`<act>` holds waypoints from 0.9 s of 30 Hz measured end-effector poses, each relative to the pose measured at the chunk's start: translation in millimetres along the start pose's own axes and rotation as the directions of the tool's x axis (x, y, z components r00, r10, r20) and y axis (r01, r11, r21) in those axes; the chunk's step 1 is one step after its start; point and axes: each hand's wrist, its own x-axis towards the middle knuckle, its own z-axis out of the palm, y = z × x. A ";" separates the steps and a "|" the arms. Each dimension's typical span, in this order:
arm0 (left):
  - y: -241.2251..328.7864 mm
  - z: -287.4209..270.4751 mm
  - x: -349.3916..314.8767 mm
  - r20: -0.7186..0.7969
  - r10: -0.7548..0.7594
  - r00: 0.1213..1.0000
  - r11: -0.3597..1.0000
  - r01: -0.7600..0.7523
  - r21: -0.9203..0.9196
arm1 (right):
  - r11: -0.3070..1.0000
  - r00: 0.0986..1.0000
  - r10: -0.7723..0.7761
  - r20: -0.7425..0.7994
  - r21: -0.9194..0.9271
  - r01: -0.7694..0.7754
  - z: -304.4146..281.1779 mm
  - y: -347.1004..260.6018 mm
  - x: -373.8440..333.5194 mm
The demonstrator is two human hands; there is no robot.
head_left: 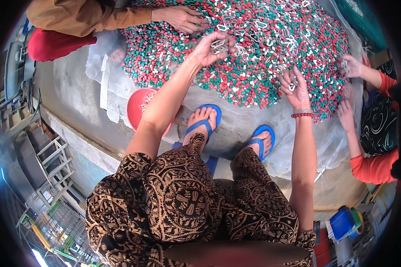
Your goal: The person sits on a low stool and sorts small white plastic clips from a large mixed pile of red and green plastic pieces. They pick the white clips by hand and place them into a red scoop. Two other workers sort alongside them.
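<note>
- L hand (213,50): arm reaching fwd and a bit to the R, forearm slanting up from the lower L; wrist roughly in line w/ forearm. Hand is over the near-middle part of the pile.
- L fingers: curled round a small bunch of grey links (218,46), gripping, not spread. Exact thumb contact can't be told.
- R hand (295,86): arm runs almost straight fwd, elbow fairly extended; red bead bracelet (302,115) at wrist. Hand is at the pile's near edge, R of the L hand, well apart from it.
- R fingers: half-bent, w/ a pale link (292,84) held in among them; can't tell which fingertips pinch it.
- Pile (245,84): red, green + white pebble-like pcs on a translucent sheet (209,101), in front of both hands; more loose links (290,44) lie on top, btwn & beyond the hands.
- Red basin (135,107): w/ white pcs inside, partly behind L forearm.
- Others: co-worker's hand (182,20) at the pile, upper L, fingers fwd; another person's upper hand (349,66) and lower hand (345,115) at the R edge.
</note>
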 end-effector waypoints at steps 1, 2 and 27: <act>-1.3 0.6 4.0 0.032 0.008 0.999 0.999 -0.007 -0.034 | 0.999 1.000 -0.012 -0.013 0.047 0.012 -3.0 -2.6 -3.9; -4.3 1.5 9.0 0.085 0.012 0.996 0.998 -0.007 -0.058 | 0.994 1.000 -0.028 -0.005 0.101 0.029 -8.2 -5.6 -7.9; -14.8 16.1 15.0 -0.236 -0.025 0.971 0.784 0.166 0.599 | 0.993 0.998 -0.052 -0.025 -0.106 0.049 -12.9 1.1 -7.0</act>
